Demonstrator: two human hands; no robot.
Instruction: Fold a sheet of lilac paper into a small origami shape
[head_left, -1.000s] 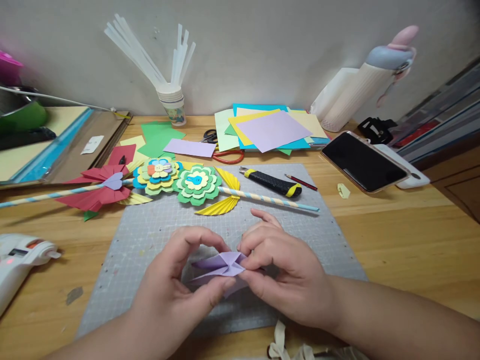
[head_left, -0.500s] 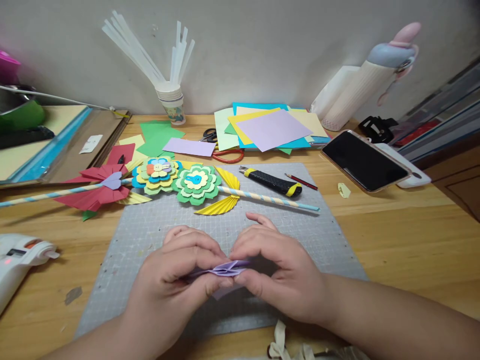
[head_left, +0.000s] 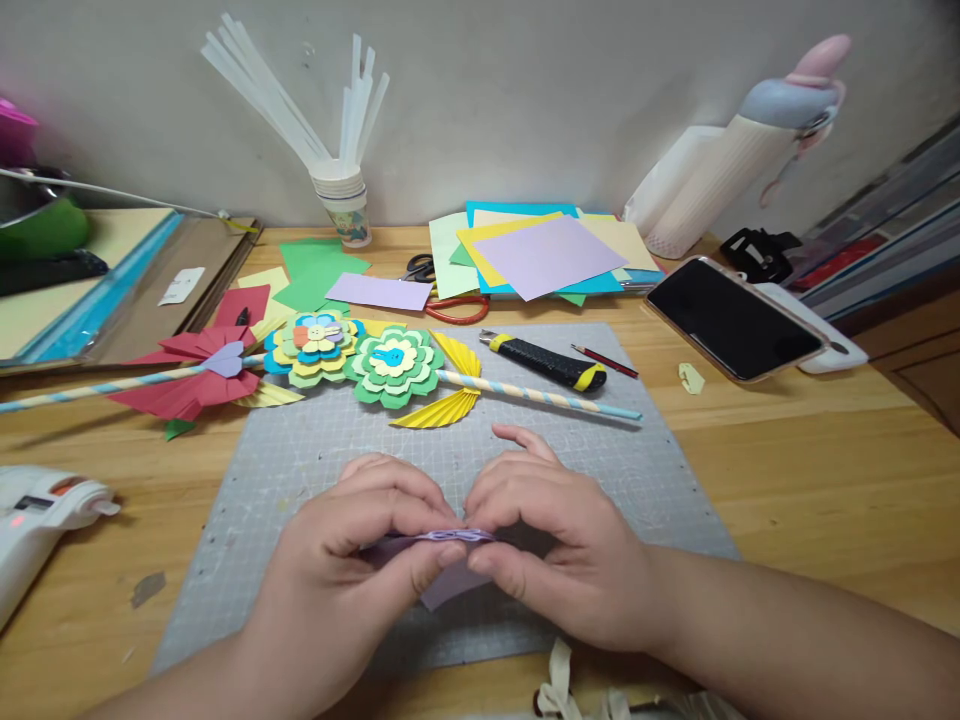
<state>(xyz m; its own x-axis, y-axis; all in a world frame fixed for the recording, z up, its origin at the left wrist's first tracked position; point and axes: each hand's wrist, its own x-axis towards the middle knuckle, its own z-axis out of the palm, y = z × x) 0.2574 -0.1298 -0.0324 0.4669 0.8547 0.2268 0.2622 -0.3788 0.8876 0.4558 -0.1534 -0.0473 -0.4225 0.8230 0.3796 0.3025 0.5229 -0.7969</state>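
Between both hands is a folded piece of purple paper [head_left: 456, 582], its layered edge facing me and a flap hanging below. My left hand [head_left: 367, 550] pinches its left side, thumb in front and fingers behind. My right hand [head_left: 551, 535] grips the right side the same way, with one finger raised. Both hands are over the grey cutting mat [head_left: 300, 600]. Just beyond them lie a green layered paper flower [head_left: 393, 368] and a striped paper stick [head_left: 540, 397] with yellow pleated paper leaves [head_left: 435, 412].
A box cutter [head_left: 544, 362] and a pencil [head_left: 604, 361] lie at the mat's far side. At left is a glue gun [head_left: 45, 520]; at right, a phone [head_left: 735, 320]. Coloured paper sheets [head_left: 551, 258], scissors [head_left: 457, 310] and a cup of glue sticks [head_left: 349, 215] stand or lie behind.
The layers of the purple paper have been pressed flatter together, and more of its lower flap shows. Both hands stay in nearly the same place.
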